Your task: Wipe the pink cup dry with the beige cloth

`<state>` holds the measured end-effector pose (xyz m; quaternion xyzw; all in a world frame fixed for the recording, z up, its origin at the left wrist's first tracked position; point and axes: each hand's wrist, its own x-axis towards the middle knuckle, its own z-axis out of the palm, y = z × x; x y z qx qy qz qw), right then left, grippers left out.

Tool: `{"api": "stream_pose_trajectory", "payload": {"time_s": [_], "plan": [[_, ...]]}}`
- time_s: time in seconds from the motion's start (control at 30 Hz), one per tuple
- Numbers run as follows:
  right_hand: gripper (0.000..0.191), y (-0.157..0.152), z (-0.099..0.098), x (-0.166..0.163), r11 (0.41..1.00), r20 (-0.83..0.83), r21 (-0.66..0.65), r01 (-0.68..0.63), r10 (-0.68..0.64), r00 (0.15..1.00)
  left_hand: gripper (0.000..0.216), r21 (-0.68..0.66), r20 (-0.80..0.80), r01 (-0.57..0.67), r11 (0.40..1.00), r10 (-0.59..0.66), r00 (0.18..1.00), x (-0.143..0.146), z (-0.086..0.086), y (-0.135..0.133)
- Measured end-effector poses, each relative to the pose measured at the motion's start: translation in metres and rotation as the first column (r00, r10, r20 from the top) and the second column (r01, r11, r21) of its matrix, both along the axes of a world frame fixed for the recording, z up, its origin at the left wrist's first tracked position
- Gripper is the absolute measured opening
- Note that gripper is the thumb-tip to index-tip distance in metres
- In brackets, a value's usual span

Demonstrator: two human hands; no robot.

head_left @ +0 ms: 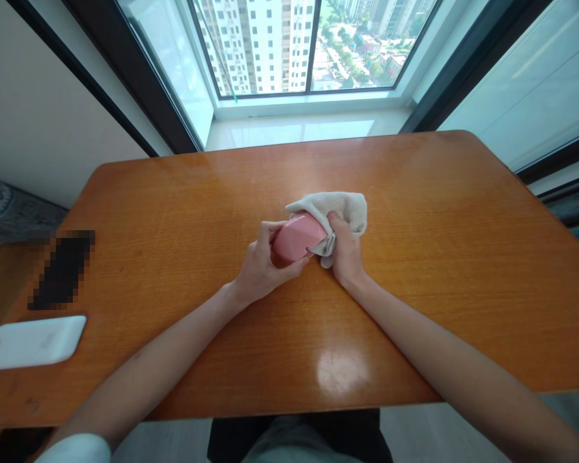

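Hands grip tight: left hand holds pink cup, right hand beige cloth; seemingly unlabelled.

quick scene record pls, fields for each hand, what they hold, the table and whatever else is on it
left hand: left hand grips the pink object, held just above the table
right hand: right hand presses a beige cloth against the pink object's end
surface: glossy orange wooden table
other items: white flat device and a blurred dark item at the table's left edge
background: window overlooking high-rise buildings
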<state>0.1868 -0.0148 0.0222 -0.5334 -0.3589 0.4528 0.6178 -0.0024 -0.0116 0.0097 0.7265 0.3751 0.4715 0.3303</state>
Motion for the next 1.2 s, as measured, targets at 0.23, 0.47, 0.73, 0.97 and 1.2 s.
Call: {"api": "stream_pose_trajectory", "payload": {"time_s": [0.23,0.47,0.73,0.97,1.2], "plan": [[0.055,-0.001,0.003,0.0,1.0,0.044,-0.004,-0.003,0.003,0.999,0.063,0.081,0.024,0.001,0.997,-0.003,1.0,-0.003,0.005,0.0],[0.048,-0.003,-0.01,0.002,0.992,0.192,0.108,-0.062,0.04,0.98,0.058,0.141,-0.013,-0.075,0.987,0.077,0.997,-0.006,0.011,-0.001],[0.043,-0.017,-0.008,0.004,0.782,0.567,0.534,-0.323,-0.048,0.822,0.053,0.292,-0.101,-0.049,0.955,0.081,0.992,-0.008,0.002,0.001],[0.053,-0.022,0.004,0.006,0.645,0.729,0.606,-0.467,-0.215,0.649,0.047,0.379,-0.121,0.026,0.925,0.022,0.992,-0.008,-0.001,0.004],[0.045,-0.019,0.007,0.002,0.68,0.679,0.609,-0.408,-0.181,0.711,0.043,0.347,-0.144,0.005,0.938,0.048,0.988,-0.006,0.001,0.002]]}}
